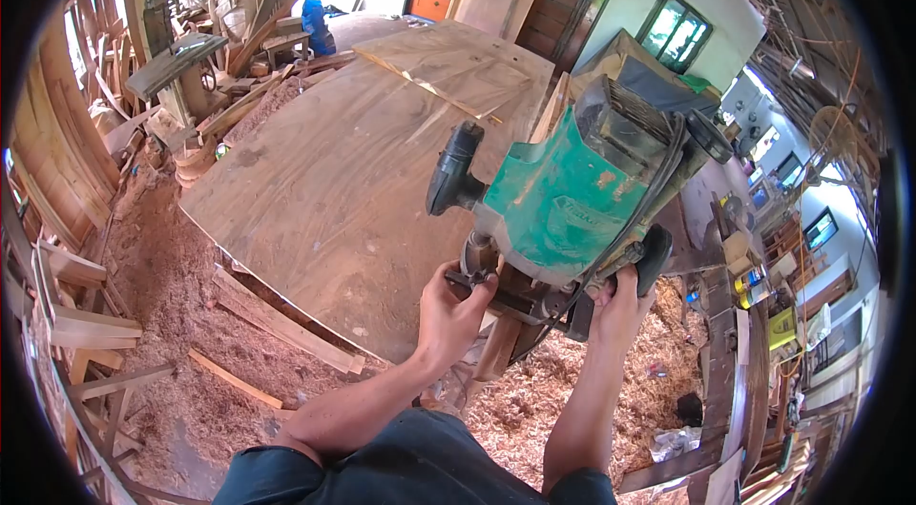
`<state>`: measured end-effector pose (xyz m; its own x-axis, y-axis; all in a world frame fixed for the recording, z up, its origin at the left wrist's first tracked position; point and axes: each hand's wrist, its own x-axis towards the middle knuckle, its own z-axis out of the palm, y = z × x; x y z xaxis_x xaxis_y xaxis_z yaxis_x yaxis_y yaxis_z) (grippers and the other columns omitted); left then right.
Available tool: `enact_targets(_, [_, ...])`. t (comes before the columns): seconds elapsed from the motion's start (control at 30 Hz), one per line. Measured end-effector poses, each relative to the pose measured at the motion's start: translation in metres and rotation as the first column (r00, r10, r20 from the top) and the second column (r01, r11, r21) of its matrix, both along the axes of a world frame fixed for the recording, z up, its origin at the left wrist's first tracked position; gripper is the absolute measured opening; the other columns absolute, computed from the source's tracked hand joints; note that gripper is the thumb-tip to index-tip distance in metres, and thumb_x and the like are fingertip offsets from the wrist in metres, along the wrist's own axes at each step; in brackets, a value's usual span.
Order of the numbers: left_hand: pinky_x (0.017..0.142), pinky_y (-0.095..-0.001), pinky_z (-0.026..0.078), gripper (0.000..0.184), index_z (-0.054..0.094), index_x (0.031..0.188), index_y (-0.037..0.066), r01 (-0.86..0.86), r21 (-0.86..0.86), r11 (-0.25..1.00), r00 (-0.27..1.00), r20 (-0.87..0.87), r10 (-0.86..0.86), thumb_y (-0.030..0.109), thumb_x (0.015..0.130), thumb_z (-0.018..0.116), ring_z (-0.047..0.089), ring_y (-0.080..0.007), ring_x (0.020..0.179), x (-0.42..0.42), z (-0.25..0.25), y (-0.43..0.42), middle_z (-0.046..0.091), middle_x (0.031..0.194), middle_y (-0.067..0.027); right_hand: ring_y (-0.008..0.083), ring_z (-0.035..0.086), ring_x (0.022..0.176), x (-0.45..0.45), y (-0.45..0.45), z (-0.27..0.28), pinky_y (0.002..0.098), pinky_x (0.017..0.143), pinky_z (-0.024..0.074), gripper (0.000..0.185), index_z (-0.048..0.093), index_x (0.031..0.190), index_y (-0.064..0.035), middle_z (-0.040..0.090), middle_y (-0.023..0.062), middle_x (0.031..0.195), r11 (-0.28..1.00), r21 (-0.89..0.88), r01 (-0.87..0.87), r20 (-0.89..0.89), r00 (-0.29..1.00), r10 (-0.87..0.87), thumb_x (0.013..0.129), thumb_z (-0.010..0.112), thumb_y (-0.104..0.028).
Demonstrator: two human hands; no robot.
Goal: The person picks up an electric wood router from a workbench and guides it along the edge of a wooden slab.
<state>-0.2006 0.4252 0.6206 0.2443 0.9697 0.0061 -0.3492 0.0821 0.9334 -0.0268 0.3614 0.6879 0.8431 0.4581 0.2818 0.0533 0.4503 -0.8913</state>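
A green plunge router (563, 200) with a dark motor cap and black side handles fills the middle of the view, close to my body. My left hand (454, 314) is closed around the left side of its dark base, with the thumb by a small knob. On the other side, my right hand (618, 303) grips the base below the right handle, its fingers partly hidden by the tool. A black cord runs down the router's right side. Beneath the base a piece of wood (498, 349) shows. Any bit is hidden from me.
A large dusty wooden panel (324, 171) lies ahead, with a thin strip of wood (425, 85) across it. Shavings (582, 410) cover the floor. Scrap wood and a band-saw-like machine (176, 66) stand at left. A cluttered bench (744, 314) runs along the right.
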Motion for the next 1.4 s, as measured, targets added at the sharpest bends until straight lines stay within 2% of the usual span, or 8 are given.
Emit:
enact_targets(0.23, [0.066,-0.0226,0.044,0.037,0.056,0.114,-0.006,0.045,-0.009,0.999,0.994,0.096,-0.043,0.016,0.089,0.073,0.054,-0.0051,0.075,-0.002,-0.002,0.000,0.064,0.085,-0.0010,0.0070,0.041,0.049,-0.002,-0.002,0.002,0.0231,0.044,0.0306,0.010,0.051,0.090,-0.0066,0.049,-0.0002,0.067,1.000,0.025,-0.005,0.001,1.000,0.005,0.089,0.061,-0.007])
enact_targets(0.43, [0.101,-0.0302,0.039,0.072,0.038,0.144,0.001,0.268,0.004,0.964,0.939,0.221,-0.262,0.037,0.090,0.069,0.052,-0.0187,0.121,-0.045,-0.013,0.025,0.054,0.133,-0.0132,0.0077,0.041,0.049,-0.003,-0.004,0.001,0.0243,0.045,0.0322,0.011,0.050,0.090,-0.0060,0.048,0.0000,0.066,1.000,0.010,0.002,-0.025,1.000,-0.002,0.089,0.061,-0.007])
enact_targets(0.53, [0.107,-0.0341,0.035,0.084,0.028,0.151,0.005,0.088,0.079,0.993,0.959,0.263,-0.106,0.046,0.088,0.065,0.045,-0.0222,0.130,-0.052,-0.003,0.062,0.043,0.145,-0.0161,0.0079,0.041,0.048,-0.002,-0.004,0.001,0.0255,0.046,0.0342,0.012,0.049,0.090,-0.0058,0.047,-0.0002,0.065,1.000,0.001,-0.001,-0.022,1.000,0.001,0.089,0.061,-0.008])
enact_targets(0.73, [0.097,-0.0331,0.045,0.061,0.045,0.137,0.000,0.079,0.429,0.900,0.984,0.113,-0.140,0.035,0.092,0.066,0.057,-0.0192,0.113,-0.023,0.064,0.108,0.061,0.120,-0.0157,0.0070,0.041,0.050,-0.004,-0.003,0.000,0.0228,0.044,0.0306,0.014,0.050,0.096,-0.0069,0.049,-0.0001,0.070,1.000,0.009,0.010,-0.041,0.999,-0.010,0.088,0.062,-0.008])
enact_targets(0.93, [0.057,-0.0256,0.044,0.038,0.060,0.095,-0.001,0.058,0.286,0.957,0.994,-0.106,-0.028,0.036,0.090,0.070,0.054,-0.0072,0.066,-0.020,0.096,0.100,0.057,0.072,0.0014,0.0066,0.040,0.050,-0.002,-0.004,-0.002,0.0227,0.044,0.0305,0.012,0.051,0.096,-0.0066,0.050,0.0000,0.070,1.000,0.003,-0.007,-0.057,0.998,0.007,0.088,0.061,-0.007])
enact_targets(1.13, [0.056,-0.0245,0.044,0.049,0.061,0.118,0.000,0.032,0.316,0.948,0.996,-0.084,-0.006,0.039,0.089,0.071,0.057,-0.0081,0.067,-0.016,0.083,0.104,0.062,0.077,-0.0023,0.0058,0.039,0.050,-0.002,-0.006,-0.004,0.0218,0.043,0.0302,0.012,0.053,0.099,-0.0057,0.052,-0.0001,0.072,1.000,0.019,0.017,-0.070,0.997,-0.016,0.089,0.059,-0.005])
enact_targets(1.23, [0.058,-0.0255,0.043,0.032,0.061,0.093,-0.001,0.027,0.291,0.956,0.998,-0.058,-0.010,0.030,0.090,0.070,0.049,-0.0063,0.066,-0.019,0.091,0.098,0.053,0.073,0.0020,0.0054,0.040,0.051,-0.003,-0.010,-0.005,0.0210,0.043,0.0303,0.012,0.054,0.101,-0.0060,0.053,-0.0004,0.073,1.000,0.021,-0.010,-0.053,0.999,0.011,0.089,0.058,-0.005])
enact_targets(1.4, [0.057,-0.0253,0.042,0.031,0.061,0.093,-0.002,0.012,0.288,0.958,0.999,-0.054,0.004,0.028,0.090,0.070,0.048,-0.0055,0.066,-0.024,0.090,0.093,0.053,0.072,0.0025,0.0049,0.041,0.053,-0.010,-0.013,-0.005,0.0198,0.045,0.0306,0.013,0.054,0.102,-0.0069,0.054,-0.0006,0.075,1.000,0.029,0.008,-0.093,0.996,-0.005,0.090,0.059,-0.006])
